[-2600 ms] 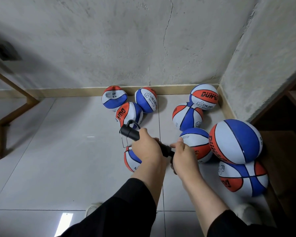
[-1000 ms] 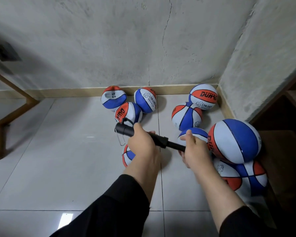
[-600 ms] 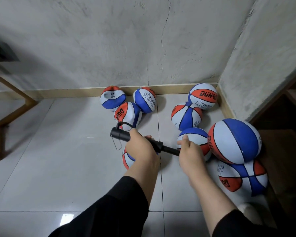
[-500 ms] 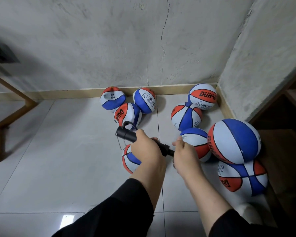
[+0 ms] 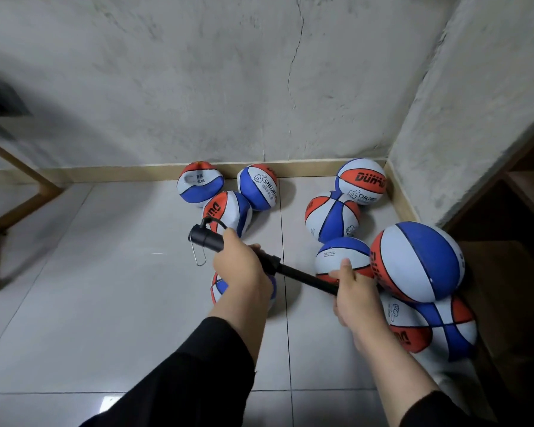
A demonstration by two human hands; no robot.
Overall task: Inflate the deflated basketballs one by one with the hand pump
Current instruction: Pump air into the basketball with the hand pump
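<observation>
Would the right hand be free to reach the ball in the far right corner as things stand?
Probably not yet: the right hand grips the pump rod, and other balls lie before the corner ball.

The left hand (image 5: 244,272) covers most of the basketball (image 5: 219,289) beneath it and the middle of the hand pump (image 5: 204,237). The pump's far end disappears inside the right hand (image 5: 356,295). No needle or valve can be made out. The lowest ball (image 5: 438,331) sits half behind the large ball (image 5: 420,260); small print on the balls is illegible.
</observation>
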